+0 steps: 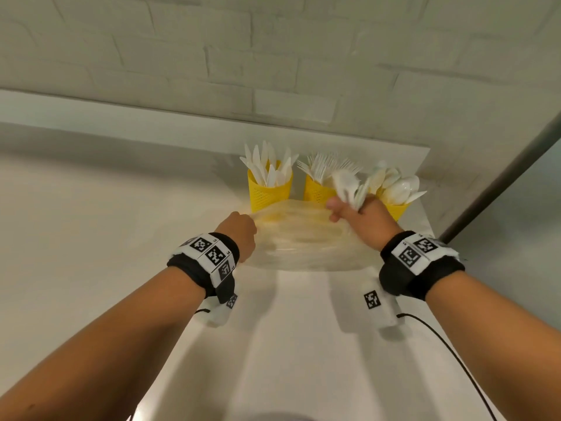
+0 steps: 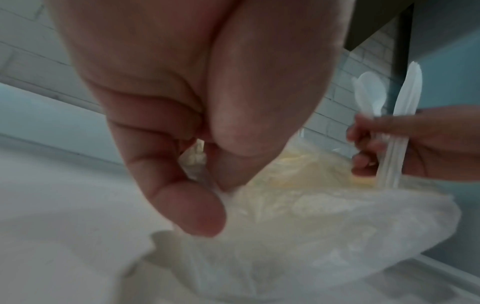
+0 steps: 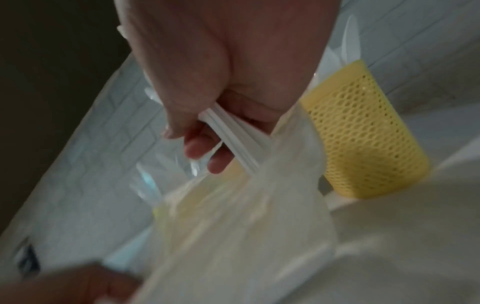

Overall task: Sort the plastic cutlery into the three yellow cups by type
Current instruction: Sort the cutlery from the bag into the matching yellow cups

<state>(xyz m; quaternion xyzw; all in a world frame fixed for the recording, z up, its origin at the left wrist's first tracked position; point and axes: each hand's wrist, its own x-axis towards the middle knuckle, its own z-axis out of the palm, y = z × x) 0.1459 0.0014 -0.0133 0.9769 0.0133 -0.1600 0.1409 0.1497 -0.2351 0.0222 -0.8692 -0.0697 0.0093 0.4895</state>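
Two forearms reach over a white surface (image 1: 91,208) toward three yellow cups (image 1: 268,192).
Head view: right hand (image 1: 361,217) grips mixed cutlery (image 1: 349,185) before sorted cups. Left wrist view: left hand (image 2: 182,115) pinches a plastic bag (image 2: 298,226). Right wrist view: handles (image 3: 233,142) bunch in curled fingers (image 3: 200,148); dropped together, types could mix.

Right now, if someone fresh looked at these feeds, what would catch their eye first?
Three yellow cups at the table's far edge, bristling with white knives, forks and spoons. In front of them the right hand grips a bunch of white cutlery, while the left hand pinches a blurred clear plastic bag.
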